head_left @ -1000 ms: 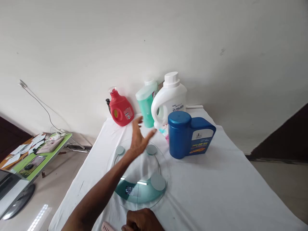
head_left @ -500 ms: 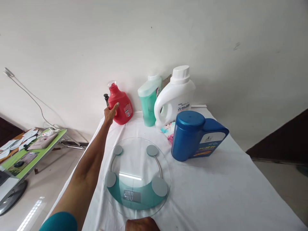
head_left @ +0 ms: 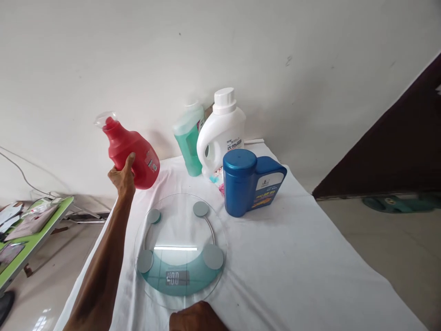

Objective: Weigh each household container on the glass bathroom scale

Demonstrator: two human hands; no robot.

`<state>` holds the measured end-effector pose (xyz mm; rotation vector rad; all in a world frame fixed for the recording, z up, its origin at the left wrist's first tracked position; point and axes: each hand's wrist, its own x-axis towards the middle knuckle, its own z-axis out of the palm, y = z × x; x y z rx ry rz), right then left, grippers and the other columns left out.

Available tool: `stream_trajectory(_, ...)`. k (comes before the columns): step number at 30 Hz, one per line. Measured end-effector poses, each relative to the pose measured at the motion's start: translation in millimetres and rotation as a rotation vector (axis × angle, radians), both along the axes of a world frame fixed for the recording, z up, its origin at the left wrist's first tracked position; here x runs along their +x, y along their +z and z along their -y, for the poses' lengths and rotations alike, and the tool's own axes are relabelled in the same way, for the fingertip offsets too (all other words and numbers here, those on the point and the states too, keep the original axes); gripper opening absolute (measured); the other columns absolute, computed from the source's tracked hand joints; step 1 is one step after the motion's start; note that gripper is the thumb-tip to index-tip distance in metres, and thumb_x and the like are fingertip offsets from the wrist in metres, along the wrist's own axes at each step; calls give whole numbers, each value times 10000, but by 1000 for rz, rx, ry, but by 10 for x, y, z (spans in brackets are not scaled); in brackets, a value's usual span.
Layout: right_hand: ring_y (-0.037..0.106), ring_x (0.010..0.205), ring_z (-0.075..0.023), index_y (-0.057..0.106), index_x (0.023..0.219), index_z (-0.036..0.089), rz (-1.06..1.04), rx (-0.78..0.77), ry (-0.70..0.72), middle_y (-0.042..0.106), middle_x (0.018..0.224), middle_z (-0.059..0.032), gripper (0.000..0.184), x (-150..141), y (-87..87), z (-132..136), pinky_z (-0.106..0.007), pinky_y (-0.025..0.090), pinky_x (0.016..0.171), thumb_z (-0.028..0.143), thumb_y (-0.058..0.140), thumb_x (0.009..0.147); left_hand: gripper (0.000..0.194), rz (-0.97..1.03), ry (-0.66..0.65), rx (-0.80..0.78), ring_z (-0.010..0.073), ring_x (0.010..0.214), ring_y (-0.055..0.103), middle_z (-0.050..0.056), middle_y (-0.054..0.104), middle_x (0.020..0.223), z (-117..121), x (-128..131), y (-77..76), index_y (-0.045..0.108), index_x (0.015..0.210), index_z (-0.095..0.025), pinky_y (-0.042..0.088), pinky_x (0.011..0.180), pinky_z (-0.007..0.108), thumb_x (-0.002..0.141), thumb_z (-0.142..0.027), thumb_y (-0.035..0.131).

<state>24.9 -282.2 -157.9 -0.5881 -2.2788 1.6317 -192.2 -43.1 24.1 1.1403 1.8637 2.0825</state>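
My left hand [head_left: 123, 177] grips a red detergent bottle [head_left: 132, 151] by its handle and holds it tilted in the air above the table's far left corner. A round glass scale [head_left: 179, 250] lies on the white tablecloth [head_left: 292, 257] in front of me, its display lit. Only the top of my right hand [head_left: 196, 318] shows at the bottom edge, just below the scale's near rim, knuckles up with the fingers hidden. Behind the scale stand a blue jug [head_left: 251, 181], a white jug [head_left: 220, 135] and a green bottle [head_left: 188, 138].
A white wall runs close behind the bottles. To the left, lower down, stands a green folding table [head_left: 20, 239] with papers on it. Tiled floor lies on both sides, and a dark panel rises at the right.
My left hand reached from above the scale to the red bottle at the back, closed on it and lifted it off the table, tilting it to the left.
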Motion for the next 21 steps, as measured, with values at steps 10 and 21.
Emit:
stream_trajectory(10, 534, 580, -88, 589, 700, 174, -111, 24, -112, 627, 654, 27, 290, 230, 401, 30, -202, 336, 562, 325, 658, 938, 594, 201, -224, 0, 61, 435, 282, -101, 295, 480, 1414, 353, 134, 400, 601, -224, 265, 413, 224, 597, -550, 897)
stream_trajectory(21, 533, 592, -92, 642, 726, 169, -93, 87, -110, 644, 654, 33, 254, 230, 463, 5, -210, 344, 595, 294, 672, 945, 572, 125, -246, -127, 75, 420, 321, -83, 309, 461, 2015, 713, -214, 367, 533, -221, 351, 446, 260, 604, -489, 868)
